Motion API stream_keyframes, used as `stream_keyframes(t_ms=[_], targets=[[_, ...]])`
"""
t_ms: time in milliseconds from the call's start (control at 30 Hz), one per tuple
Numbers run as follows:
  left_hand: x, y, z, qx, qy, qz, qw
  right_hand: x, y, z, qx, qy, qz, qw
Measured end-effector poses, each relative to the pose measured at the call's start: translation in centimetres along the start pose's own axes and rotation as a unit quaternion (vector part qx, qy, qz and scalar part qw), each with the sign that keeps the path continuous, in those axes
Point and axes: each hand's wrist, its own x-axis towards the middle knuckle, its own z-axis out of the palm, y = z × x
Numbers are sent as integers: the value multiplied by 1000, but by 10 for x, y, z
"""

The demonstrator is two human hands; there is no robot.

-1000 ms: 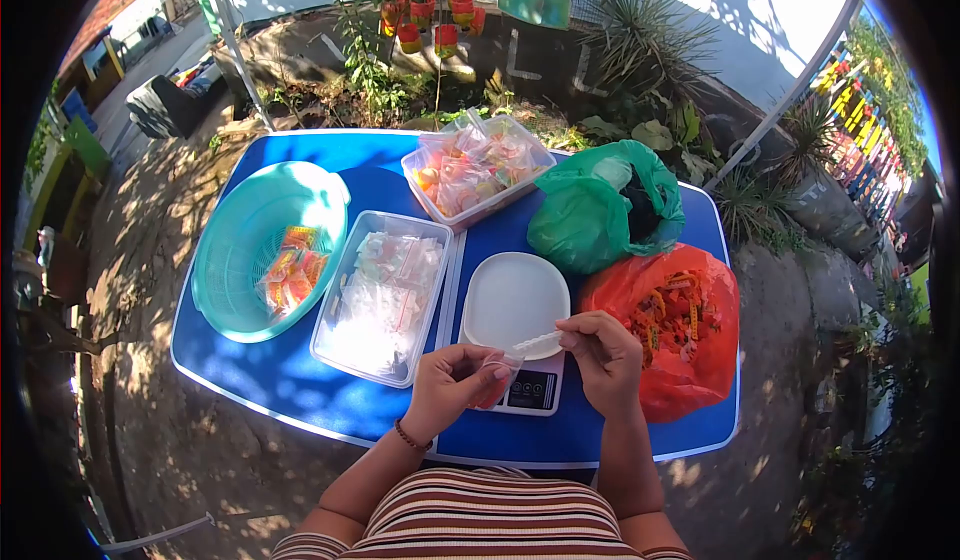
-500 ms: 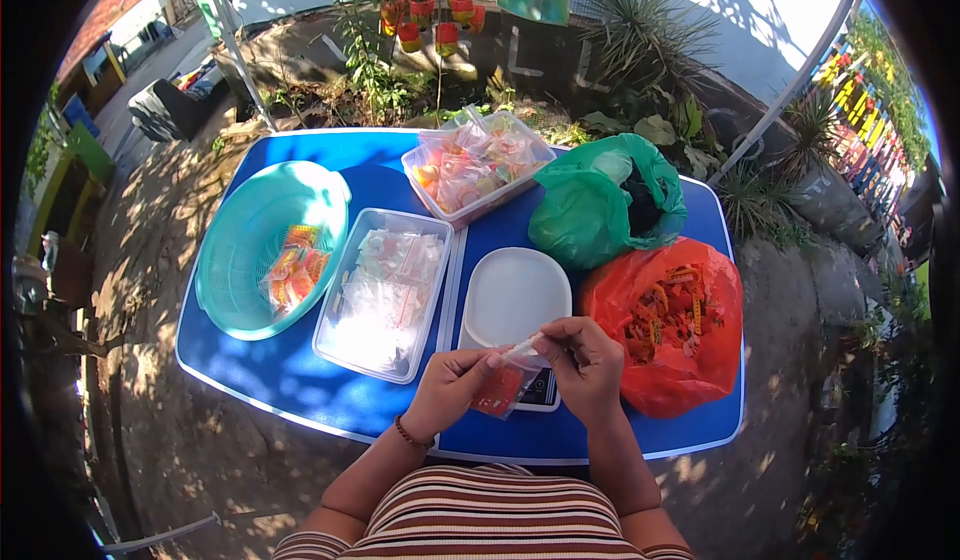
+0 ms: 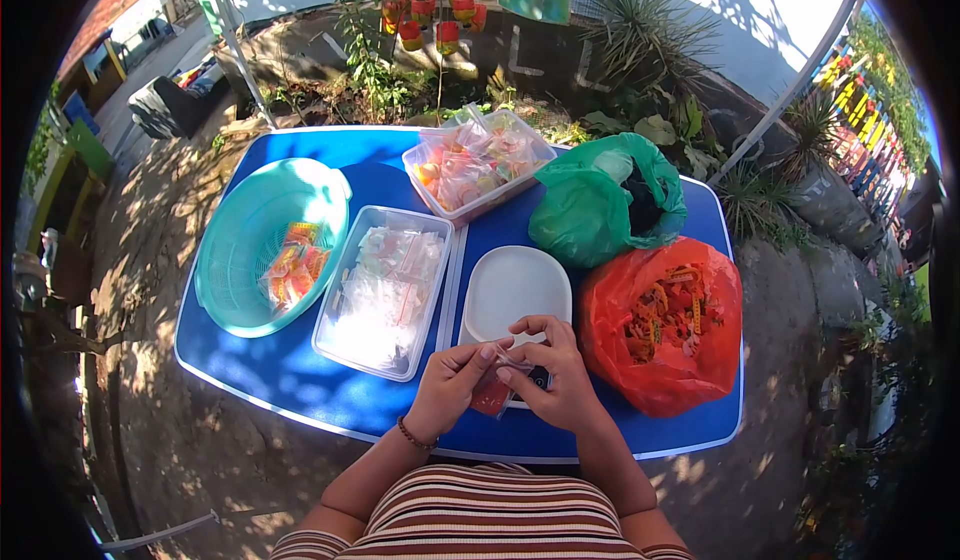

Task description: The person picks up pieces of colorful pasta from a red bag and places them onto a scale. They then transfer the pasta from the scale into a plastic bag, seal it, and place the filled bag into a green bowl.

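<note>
A small clear plastic bag with red contents hangs between my two hands, close to the table's front edge. My left hand pinches its top edge between thumb and fingers. From the other side, my right hand closes on the same top edge, its fingertips nearly meeting those of the left. Just behind them is a white kitchen scale with a square plate; its front panel is partly covered by the bag and my right hand. The fingers hide much of the bag's upper end.
On the blue table stand a turquoise basin with filled packets and a clear tray of empty bags. Behind are a tub of filled bags and a green plastic bag. A red plastic bag of small red-orange pieces sits at right.
My right hand has moved left along the bag's top, closer to my left hand. The top edge, stretched out before, is now bunched between the fingertips.
</note>
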Motion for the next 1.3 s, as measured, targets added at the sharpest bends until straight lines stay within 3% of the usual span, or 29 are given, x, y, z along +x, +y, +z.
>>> stream_keyframes(t_ms=[167,267,367,467,567,733,833,933,1133,1300], targets=[[-6,6,5,29,-31,24,999,-2,9,-7,109,15,20,994],[-6,5,2,35,-30,48,998,2,-3,-21,79,27,16,996],[-6,6,1,54,-16,55,997,-3,3,-25,133,34,61,989],[-7,8,6,39,-4,65,997,-9,6,-26,129,-13,96,987],[-6,5,9,55,10,101,993,-9,3,-25,57,25,24,998],[-8,2,2,107,33,112,987,-7,-5,-23,50,46,12,998],[-8,7,12,43,35,120,991,-10,-2,-22,50,52,17,997],[-4,17,7,272,41,215,937,-10,0,-23,30,76,-18,996],[-6,28,11,380,28,264,886,-7,-3,-21,13,81,-78,994],[-7,25,15,370,20,233,899,-8,-2,-18,9,76,-82,994]])
